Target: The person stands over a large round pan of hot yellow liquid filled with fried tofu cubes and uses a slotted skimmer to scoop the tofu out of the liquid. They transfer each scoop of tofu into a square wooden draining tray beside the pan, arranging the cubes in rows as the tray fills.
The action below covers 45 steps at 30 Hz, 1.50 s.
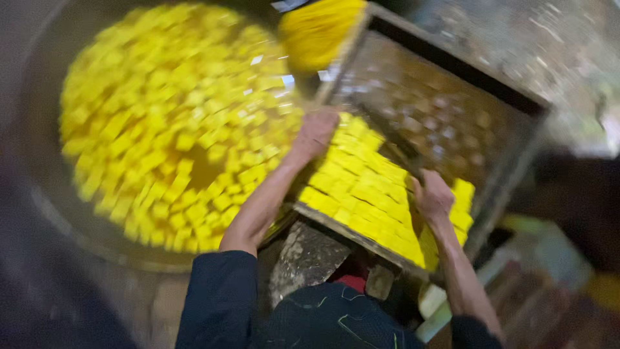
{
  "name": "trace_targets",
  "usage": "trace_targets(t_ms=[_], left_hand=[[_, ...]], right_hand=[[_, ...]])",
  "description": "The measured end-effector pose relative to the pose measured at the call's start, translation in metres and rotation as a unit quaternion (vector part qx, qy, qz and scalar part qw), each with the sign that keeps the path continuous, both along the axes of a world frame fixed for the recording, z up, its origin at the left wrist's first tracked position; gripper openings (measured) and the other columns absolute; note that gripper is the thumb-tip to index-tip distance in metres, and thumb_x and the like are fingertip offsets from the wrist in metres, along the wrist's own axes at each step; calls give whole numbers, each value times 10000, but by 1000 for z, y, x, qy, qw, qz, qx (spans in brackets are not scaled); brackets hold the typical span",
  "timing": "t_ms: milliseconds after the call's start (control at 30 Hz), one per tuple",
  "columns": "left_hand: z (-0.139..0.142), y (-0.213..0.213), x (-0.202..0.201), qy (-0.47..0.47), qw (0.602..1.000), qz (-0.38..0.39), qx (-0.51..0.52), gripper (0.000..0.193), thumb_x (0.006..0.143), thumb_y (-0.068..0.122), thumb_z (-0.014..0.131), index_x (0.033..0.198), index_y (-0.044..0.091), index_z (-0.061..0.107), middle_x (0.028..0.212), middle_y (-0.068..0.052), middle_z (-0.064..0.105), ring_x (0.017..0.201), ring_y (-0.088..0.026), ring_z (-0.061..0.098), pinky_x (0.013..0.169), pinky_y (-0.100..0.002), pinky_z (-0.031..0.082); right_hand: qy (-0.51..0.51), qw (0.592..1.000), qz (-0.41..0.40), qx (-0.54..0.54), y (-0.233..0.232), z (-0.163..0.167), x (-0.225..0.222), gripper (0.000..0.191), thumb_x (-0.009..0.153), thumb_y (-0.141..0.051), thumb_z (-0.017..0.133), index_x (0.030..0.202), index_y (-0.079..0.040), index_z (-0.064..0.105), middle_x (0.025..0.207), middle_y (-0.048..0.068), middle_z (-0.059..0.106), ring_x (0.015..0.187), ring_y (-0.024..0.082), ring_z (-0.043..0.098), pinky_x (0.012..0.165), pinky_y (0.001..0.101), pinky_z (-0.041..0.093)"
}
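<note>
Two hands work one wooden tray [516, 123]. The left hand [316, 132] rests on the yellow cubes [361, 187] along the tray's near edge, the right hand [434, 197] beside them; blur hides both grips. One round vat [39, 161] holds countless more cubes.

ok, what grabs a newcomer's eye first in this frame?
The big round basin on the left, packed with bright yellow cubes floating in liquid. Next, the rectangular wooden tray on the right, with rows of yellow blocks at its near end, where the left hand and right hand rest.
</note>
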<state>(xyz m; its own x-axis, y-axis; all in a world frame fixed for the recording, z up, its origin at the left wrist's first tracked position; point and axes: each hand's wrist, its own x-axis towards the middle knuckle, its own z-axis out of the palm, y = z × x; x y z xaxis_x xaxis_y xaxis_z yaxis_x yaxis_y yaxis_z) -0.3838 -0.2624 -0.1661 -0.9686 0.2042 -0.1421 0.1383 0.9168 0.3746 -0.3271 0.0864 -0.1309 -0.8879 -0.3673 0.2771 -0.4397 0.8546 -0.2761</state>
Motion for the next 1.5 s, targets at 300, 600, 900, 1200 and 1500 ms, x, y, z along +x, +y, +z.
trace_targets(t_ms=[300,600,900,1200,1500], left_hand=[[-40,-127,278,160,858,473,120,568,910,75,536,1465,-39,492,1506,-249,518,1440,-396,444,1239,-528,312],[-44,-155,416,76,892,443,44,579,923,309,649,1391,-14,533,1504,-234,452,1451,-413,344,1175,-566,272],[-50,-166,427,78,872,474,92,524,897,275,680,1328,-6,579,1503,-216,451,1440,-409,354,1134,-554,323],[-63,-168,433,77,862,486,126,462,928,269,671,1285,-17,603,1487,-215,460,1434,-404,372,1139,-531,363],[-66,-168,433,79,861,487,122,443,916,271,685,1264,6,617,1469,-201,470,1420,-403,386,1125,-535,374]], right_hand=[[-425,851,39,-306,-230,-43,96,312,1053,-296,623,953,-7,679,730,32,605,659,121,570,589,294,471],[-529,845,29,-70,-403,-58,157,549,951,-527,626,870,7,725,694,104,716,640,214,693,610,377,528],[-405,914,31,-21,-518,-79,157,502,943,-497,674,964,-5,774,786,164,743,749,308,712,712,445,537],[-410,906,47,-92,-529,-88,155,492,926,-493,632,1076,-36,737,788,152,750,732,318,742,700,444,552],[-408,903,42,126,-451,-77,172,543,921,-559,599,973,-38,743,899,231,740,891,418,714,775,520,534]])
